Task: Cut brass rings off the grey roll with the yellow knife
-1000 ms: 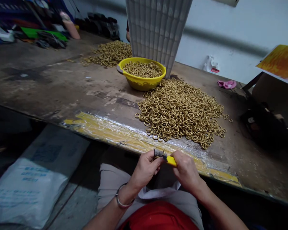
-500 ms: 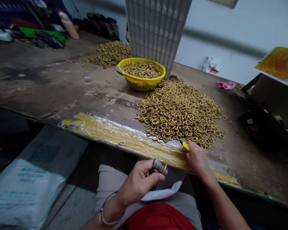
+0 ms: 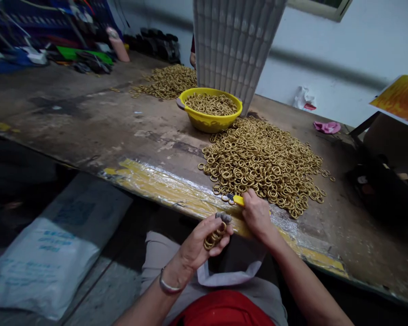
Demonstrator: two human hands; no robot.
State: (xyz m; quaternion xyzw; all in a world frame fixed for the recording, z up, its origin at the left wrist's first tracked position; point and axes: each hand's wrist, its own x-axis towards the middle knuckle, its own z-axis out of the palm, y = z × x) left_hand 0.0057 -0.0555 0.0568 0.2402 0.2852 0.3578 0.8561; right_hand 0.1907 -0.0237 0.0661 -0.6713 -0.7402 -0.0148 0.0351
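The left hand (image 3: 204, 237) holds a few gold rings (image 3: 209, 242) in loosely bent fingers, and on one fingertip sits a worn grey cover (image 3: 223, 217). The right hand (image 3: 257, 215) is closed on a small tool with yellow handle (image 3: 238, 200), pinching it between thumb and fingers; its dark tip points at loose rings (image 3: 225, 198) on the near edge of the big ring pile (image 3: 265, 163) (whether the tip touches them, I cannot tell). This pile lies on the worn table (image 3: 149, 120), just beside the yellow bowl (image 3: 212, 127), which is also filled with rings, and behind the strip of yellow tape (image 3: 163, 185) along the table edge. Further back, a second ring pile (image 3: 172, 83) is partly hidden by the grey ribbed panel (image 3: 229, 50). A white cloth or bag edge (image 3: 231, 278) lies over the lap, below the hands. The step in hand looks, in my judgement, like handling rings in small number, with the tool at the pile's edge. From this position, the next move calls for a steady pinch on the handle, careful aim of the tip, and left fingers kept curled, so that the held rings do not slip.
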